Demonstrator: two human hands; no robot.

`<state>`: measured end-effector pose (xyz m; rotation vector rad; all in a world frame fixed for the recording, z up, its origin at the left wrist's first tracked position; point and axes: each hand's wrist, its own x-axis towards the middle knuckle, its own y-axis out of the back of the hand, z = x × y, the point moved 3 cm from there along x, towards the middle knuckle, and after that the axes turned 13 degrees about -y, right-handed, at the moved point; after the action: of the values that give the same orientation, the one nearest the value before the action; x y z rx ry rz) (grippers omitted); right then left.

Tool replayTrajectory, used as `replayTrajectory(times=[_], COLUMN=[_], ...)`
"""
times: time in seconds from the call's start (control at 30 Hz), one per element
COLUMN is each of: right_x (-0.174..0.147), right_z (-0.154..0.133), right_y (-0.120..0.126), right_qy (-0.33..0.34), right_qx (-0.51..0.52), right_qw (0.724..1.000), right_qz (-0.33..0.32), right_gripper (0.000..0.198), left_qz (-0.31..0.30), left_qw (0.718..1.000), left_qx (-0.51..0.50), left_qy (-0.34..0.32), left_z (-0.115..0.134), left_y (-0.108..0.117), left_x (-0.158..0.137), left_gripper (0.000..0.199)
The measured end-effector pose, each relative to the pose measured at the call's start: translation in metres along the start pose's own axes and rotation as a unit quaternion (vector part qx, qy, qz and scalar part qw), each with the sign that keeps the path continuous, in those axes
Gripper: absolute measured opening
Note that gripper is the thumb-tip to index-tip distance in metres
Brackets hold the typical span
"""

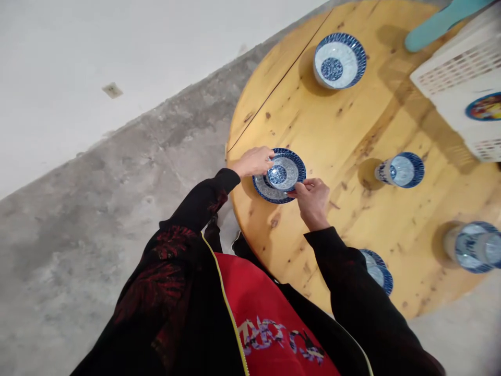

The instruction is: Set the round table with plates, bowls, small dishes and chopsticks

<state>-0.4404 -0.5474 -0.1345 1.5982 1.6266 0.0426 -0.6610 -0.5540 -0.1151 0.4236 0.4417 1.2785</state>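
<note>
Both my hands grip a small blue-and-white bowl [288, 172] by its rim, over a blue-rimmed plate [270, 195] near the table's left edge. My left hand [256, 161] pinches the bowl's left side, and its fingers hide part of the rim. On the lower right side, the thumb and fingers of my right hand [313, 198] close on the rim. Whether the bowl touches the plate, I cannot tell.
On the round wooden table [313, 130] stand a larger bowl [340, 61], a cup [401, 170] and stacked cups [472, 246]. My right sleeve partly covers another blue-rimmed dish [378, 269]. A white basket [457, 78] and a turquoise handle-like object [434, 28] occupy the upper right.
</note>
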Motion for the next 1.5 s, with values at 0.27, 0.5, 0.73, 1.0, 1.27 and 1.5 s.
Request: replayTrajectory(times=[0.27, 0.5, 0.73, 1.0, 1.27, 1.5], right_x=[-0.001, -0.008, -0.003, -0.002, -0.009, -0.099], right_z=[0.008, 0.001, 0.005, 0.011, 0.013, -0.045], right_y=[0.003, -0.002, -0.003, -0.003, 0.005, 0.059], right_qy=[-0.046, -0.07, -0.048, -0.035, -0.033, 0.18], right_qx=[0.008, -0.019, -0.004, 0.035, 0.029, 0.079], right_qw=[0.999, 0.997, 0.999, 0.999, 0.998, 0.98], right_qz=[0.027, 0.021, 0.018, 0.014, 0.034, 0.034], right_gripper=[0.018, 0.018, 0.019, 0.023, 0.022, 0.024], left_qz=[-0.023, -0.032, -0.006, -0.037, -0.013, 0.107], left_qw=[1.0, 0.999, 0.999, 0.999, 1.0, 0.992], left_qx=[0.002, 0.003, -0.044, 0.017, 0.02, 0.053], left_qy=[-0.009, -0.009, 0.003, -0.001, 0.004, 0.033], left_z=[-0.007, -0.011, -0.017, -0.009, -0.013, -0.012], left_y=[-0.011, -0.008, -0.008, -0.006, -0.001, 0.044], left_x=[0.014, 0.017, 0.019, 0.015, 0.012, -0.038], left_gripper=[0.019, 0.024, 0.02, 0.018, 0.022, 0.037])
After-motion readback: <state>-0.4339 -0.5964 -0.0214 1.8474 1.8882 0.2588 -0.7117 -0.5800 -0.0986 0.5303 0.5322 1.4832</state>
